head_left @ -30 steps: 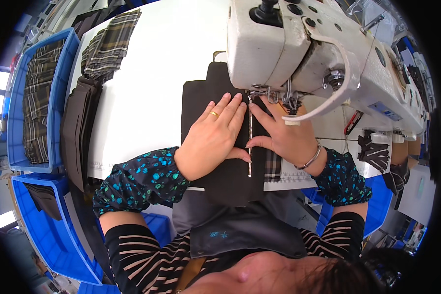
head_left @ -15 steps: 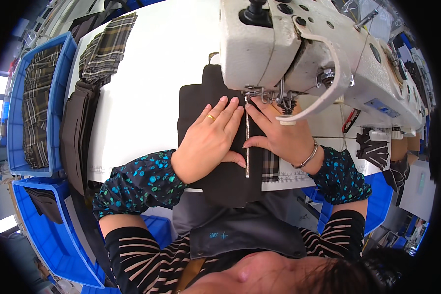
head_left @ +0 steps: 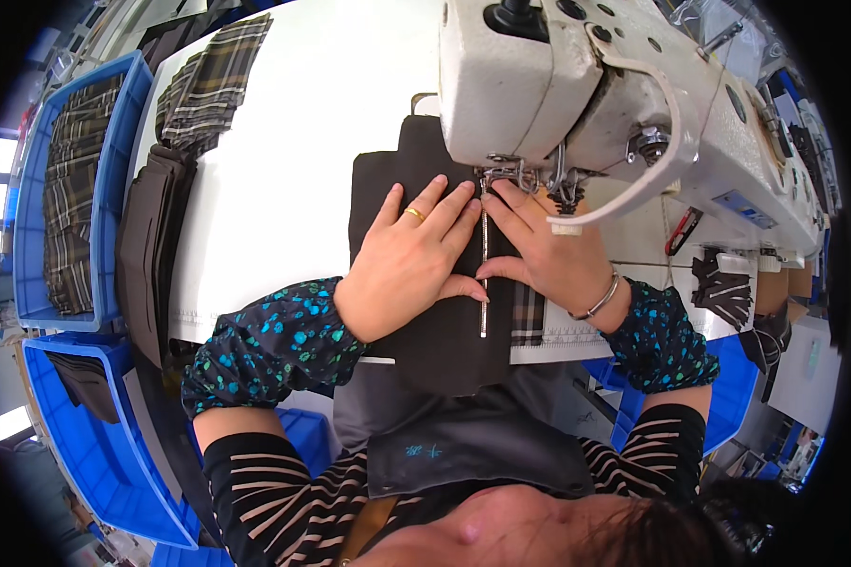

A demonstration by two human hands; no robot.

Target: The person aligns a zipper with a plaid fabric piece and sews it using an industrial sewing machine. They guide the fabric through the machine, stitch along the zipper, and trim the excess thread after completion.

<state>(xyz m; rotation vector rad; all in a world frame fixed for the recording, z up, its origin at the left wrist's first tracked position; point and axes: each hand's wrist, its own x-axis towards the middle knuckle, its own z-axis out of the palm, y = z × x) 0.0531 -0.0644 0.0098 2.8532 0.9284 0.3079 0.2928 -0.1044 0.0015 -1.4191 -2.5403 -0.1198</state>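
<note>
A piece of dark fabric (head_left: 425, 312) is spread on the white bench (head_left: 303, 170) and runs from the near edge up under the head of a white sewing machine (head_left: 586, 85) at the far right. A pale zipper strip (head_left: 483, 255) lies along the fabric, from just below the presser foot (head_left: 501, 173) down toward the near edge.

The left hand (head_left: 411, 265) is laid flat on the fabric just left of the zipper strip, fingers spread and pointing far, a ring on one finger; nothing is gripped, the grip being wide and pressed down. The right hand (head_left: 548, 255) is laid on the fabric just right of the strip, its fingers reaching toward the presser foot and its thumb touching the strip; its grip is likewise wide, holding nothing closed. A bracelet is worn at the right wrist.

A plaid piece (head_left: 528, 317) is seen under the dark fabric at the near right. At the far left of the bench a plaid stack (head_left: 208, 85) is placed, with a dark stack (head_left: 147, 246) nearer beside it. Blue bins (head_left: 113, 113) with plaid and dark pieces stand further left.
</note>
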